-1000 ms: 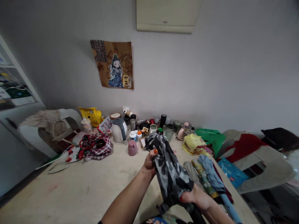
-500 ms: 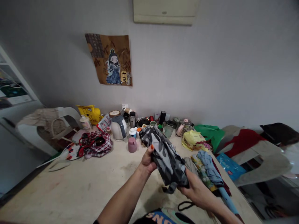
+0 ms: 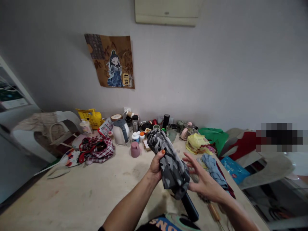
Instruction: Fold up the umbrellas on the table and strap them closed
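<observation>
Well, lidded kettle (image 3: 118,134) beyond umbrella (image 3: 171,166).

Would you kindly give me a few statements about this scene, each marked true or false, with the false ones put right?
1. The left hand grips the camouflage umbrella. True.
2. The right hand is closed around the black handle. False: its fingers are spread, and no hand holds the handle.
3. In this view, the pink cup stands to the right of the kettle. True.
4. The poster hangs to the right of the white wall unit. False: it hangs to the left.
</observation>
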A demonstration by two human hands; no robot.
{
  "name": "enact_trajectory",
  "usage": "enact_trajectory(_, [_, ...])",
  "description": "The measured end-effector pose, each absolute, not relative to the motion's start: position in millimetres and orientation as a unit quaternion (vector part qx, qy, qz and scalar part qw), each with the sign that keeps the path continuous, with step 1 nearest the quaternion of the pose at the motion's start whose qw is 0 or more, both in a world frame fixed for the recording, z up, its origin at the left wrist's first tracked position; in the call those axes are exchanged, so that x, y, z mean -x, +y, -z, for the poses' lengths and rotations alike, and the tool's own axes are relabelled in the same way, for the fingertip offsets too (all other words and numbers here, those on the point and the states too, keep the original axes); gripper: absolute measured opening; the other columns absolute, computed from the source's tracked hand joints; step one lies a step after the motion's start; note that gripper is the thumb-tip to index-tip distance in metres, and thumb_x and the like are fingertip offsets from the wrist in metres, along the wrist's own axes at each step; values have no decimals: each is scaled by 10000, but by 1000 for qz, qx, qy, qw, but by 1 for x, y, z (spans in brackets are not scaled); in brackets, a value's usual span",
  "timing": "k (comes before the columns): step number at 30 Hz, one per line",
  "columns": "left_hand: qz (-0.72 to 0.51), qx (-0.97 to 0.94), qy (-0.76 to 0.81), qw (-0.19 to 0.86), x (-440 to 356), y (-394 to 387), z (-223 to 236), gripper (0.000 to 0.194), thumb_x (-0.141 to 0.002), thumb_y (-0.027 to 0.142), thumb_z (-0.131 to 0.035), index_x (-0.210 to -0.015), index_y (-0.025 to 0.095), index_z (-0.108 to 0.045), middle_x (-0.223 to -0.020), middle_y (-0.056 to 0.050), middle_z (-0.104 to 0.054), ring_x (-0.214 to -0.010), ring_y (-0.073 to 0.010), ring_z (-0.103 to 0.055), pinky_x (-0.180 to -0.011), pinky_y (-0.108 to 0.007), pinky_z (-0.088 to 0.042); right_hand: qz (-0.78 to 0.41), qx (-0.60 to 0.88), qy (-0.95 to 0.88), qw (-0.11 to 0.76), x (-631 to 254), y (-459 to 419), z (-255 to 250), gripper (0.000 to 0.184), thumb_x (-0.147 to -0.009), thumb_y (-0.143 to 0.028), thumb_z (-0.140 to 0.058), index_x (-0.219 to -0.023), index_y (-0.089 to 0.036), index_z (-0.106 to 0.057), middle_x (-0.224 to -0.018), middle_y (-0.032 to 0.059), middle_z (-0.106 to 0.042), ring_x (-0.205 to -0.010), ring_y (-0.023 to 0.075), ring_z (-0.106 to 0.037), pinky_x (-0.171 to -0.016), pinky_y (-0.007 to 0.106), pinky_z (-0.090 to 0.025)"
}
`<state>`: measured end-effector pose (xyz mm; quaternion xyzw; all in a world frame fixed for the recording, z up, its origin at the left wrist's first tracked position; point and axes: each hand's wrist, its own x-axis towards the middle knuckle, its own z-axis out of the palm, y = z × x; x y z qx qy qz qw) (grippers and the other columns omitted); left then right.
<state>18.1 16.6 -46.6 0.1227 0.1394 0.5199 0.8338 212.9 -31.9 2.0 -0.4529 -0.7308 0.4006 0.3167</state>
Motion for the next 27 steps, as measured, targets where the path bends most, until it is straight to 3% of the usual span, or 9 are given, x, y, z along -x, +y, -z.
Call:
enact_trajectory(2, [-520, -97, 165, 832, -22, 16, 42, 232, -726, 297, -687, -838, 93, -677, -729, -91, -745, -639, -213, -700, -773, -344, -547, -318, 458, -757, 341, -212, -28, -11, 766, -712, -240, -677, -1413, -249, -368, -1295, 106, -489, -1021, 207, -530, -814, 328, -473])
enact_trajectory(5, [-519, -77, 187, 831, -25, 15, 36, 227, -740, 291, -673, -837, 87, -674, -752, -104, -750, -660, -218, -706, -749, -336, -551, -240, 449, -781, 362, -208, -27, -25, 389, -829, -247, -538, -1212, -220, -602, -1050, 86, -588, -828, 177, -544, -695, 293, -457])
enact_trajectory(7, [-526, -63, 194, 826, -25, 14, 35, 195, -747, 271, -659, -829, 95, -674, -748, -95, -751, -667, -215, -708, -740, -330, -552, -225, 444, -790, 357, -207, -28, -34, 298, -871, -262, -493, -1104, -207, -670, -907, 69, -610, -772, 174, -539, -687, 290, -441])
enact_trajectory(13, [-546, -75, 200, 810, -17, 14, 39, 150, -717, 249, -674, -782, 115, -659, -652, -55, -725, -574, -196, -681, -732, -345, -554, -409, 350, -801, 262, -225, -35, -61, 284, -841, -444, -598, -928, -215, -742, -730, 34, -594, -660, 151, -507, -626, 274, -393])
enact_trajectory(16, [-547, -74, 206, 808, -12, 16, 38, 215, -719, 288, -683, -837, 110, -659, -703, -72, -734, -618, -223, -694, -738, -378, -559, -546, 321, -701, 328, -240, -31, -57, 660, -657, -688, -674, -1139, -238, -664, -910, 77, -641, -657, 158, -526, -580, 282, -393])
enact_trajectory(19, [-572, -49, 211, 791, -7, 21, 32, 244, -717, 315, -696, -848, 114, -654, -728, -80, -738, -661, -245, -705, -747, -400, -563, -577, 352, -657, 335, -243, -26, -34, 1019, -529, -663, -773, -1393, -258, -417, -1188, 133, -575, -831, 205, -589, -704, 332, -461])
enact_trajectory(21, [-613, -33, 211, 761, -5, 25, 25, 234, -715, 311, -704, -857, 130, -655, -725, -64, -738, -693, -244, -711, -768, -398, -565, -539, 412, -675, 290, -233, -30, -10, 950, -582, -540, -792, -1388, -214, -407, -1202, 141, -567, -964, 244, -588, -848, 391, -459])
enact_trajectory(23, [-645, -29, 212, 734, -5, 28, 19, 227, -721, 302, -706, -883, 150, -659, -741, -50, -741, -753, -243, -717, -796, -387, -565, -476, 464, -707, 240, -216, -38, 14, 897, -581, -435, -800, -1357, -188, -425, -1199, 133, -576, -959, 260, -592, -857, 403, -465])
enact_trajectory(27, [-660, -27, 216, 719, -5, 27, 14, 250, -706, 287, -727, -916, 169, -658, -793, -45, -748, -852, -248, -714, -839, -378, -560, -297, 552, -725, 285, -186, -52, 34, 411, -777, -403, -594, -1113, -168, -563, -886, 83, -636, -827, 254, -594, -767, 380, -460])
